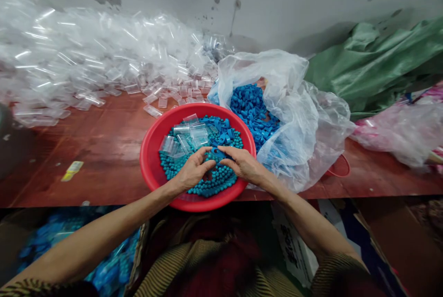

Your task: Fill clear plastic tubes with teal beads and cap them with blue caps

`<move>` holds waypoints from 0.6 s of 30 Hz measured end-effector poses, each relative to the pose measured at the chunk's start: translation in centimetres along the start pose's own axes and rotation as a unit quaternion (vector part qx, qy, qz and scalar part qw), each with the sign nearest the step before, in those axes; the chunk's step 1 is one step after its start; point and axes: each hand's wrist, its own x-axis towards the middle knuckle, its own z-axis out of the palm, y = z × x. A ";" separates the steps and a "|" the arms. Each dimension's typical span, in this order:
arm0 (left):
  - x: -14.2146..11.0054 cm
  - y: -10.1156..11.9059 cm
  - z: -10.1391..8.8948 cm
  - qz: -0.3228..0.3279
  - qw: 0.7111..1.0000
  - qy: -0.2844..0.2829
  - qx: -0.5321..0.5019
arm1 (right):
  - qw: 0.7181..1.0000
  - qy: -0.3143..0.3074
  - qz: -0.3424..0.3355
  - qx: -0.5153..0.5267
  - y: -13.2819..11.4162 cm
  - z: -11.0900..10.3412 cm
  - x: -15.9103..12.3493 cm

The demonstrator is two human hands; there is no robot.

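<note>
Over a red basin (149,158), my left hand (194,167) and my right hand (246,165) meet with thumbs and forefingers closed. Between their fingertips is a small blue plastic piece (217,153) with a hole in it; the fingers partly cover it. Teal beads (211,187) fill the bottom of the basin below my hands. On top of the beads lie several clear plastic tubes (188,136) toward the left and loose blue plastic pieces (224,133) toward the back right.
Clear plastic tubes (104,57) are heaped along the wall at left. Right of the basin, an open plastic bag (294,117) holds more blue pieces (251,107). Green sheeting (380,66) lies at back right. Below the table's front edge sits a box of bagged blue items (114,260).
</note>
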 end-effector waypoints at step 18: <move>-0.6 0.7 0.1 0.016 0.999 -0.030 0.016 | 0.990 0.019 0.106 0.088 -0.8 1.0 -0.6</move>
